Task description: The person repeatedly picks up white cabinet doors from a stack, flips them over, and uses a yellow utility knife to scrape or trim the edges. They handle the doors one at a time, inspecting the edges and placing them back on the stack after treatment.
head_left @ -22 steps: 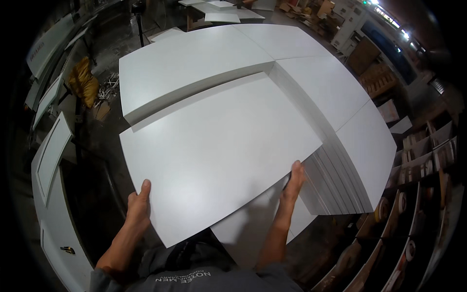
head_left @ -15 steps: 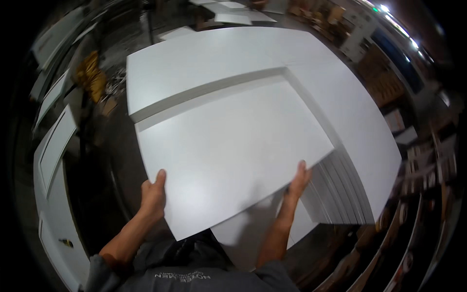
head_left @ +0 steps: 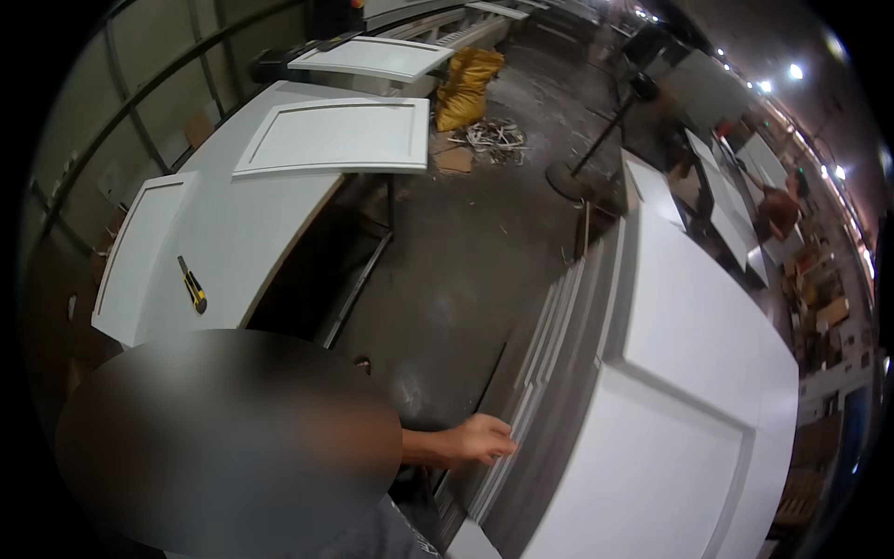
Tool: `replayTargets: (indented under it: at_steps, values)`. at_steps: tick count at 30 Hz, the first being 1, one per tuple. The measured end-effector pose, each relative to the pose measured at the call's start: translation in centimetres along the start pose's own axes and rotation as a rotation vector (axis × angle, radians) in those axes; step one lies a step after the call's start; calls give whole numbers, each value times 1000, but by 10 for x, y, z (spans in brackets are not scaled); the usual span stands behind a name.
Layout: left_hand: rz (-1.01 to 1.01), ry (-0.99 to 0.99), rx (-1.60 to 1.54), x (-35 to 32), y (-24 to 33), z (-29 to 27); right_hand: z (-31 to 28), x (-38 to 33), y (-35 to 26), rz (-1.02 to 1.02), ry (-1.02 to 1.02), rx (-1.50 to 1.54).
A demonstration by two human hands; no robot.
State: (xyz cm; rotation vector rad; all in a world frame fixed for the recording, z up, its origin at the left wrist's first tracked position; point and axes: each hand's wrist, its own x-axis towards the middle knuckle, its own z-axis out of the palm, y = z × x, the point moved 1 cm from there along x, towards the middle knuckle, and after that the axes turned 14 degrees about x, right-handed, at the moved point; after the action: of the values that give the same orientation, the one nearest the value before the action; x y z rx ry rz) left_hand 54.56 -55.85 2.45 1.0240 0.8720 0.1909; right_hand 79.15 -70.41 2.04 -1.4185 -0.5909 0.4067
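Workshop floor [head_left: 466, 242]: dark concrete, dusty, with scraps and a yellow sack [head_left: 468, 86] at the far end. Ceiling lights show at upper right, above more white panels in the background.

Left bench [head_left: 242, 233]: white top carrying several framed cabinet doors [head_left: 335, 135], one overhanging the bench edge. A yellow-and-black utility knife [head_left: 193, 285] lies flat on the bench top, well apart from the hand.

Right side: a tall stack of white panels [head_left: 689, 391], stepped, with the largest sheets on top. The layered edges of the stack [head_left: 540, 373] face the aisle and run diagonally down toward the lower centre.

Only one hand [head_left: 480, 438] shows, reaching in from lower left across the aisle; probably the right one, though the arm's origin is covered by a blurred patch. Fingers are loosely curled and held close together, not spread, with the fingertips [head_left: 507, 445] touching the side edges of the panel stack near its lower end. Nothing is lifted clear. The other hand is out of view.
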Motion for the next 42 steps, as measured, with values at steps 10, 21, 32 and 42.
replayTargets:
  at_steps: [10, 21, 32, 42]
  values:
    - [259, 819, -718, -24, -26, -470, 315, -124, 184, 854, -532, -23]
    - [375, 954, -804, -59, 16, -606, 771, 50, 148, 422, -980, 9]
    - [18, 1258, -659, -112, 76, -646, 970, 146, 111, 478, -1493, -111]
    - [509, 1305, -763, -24, 193, -909, 1208, 176, 134, 479, -1168, 429]
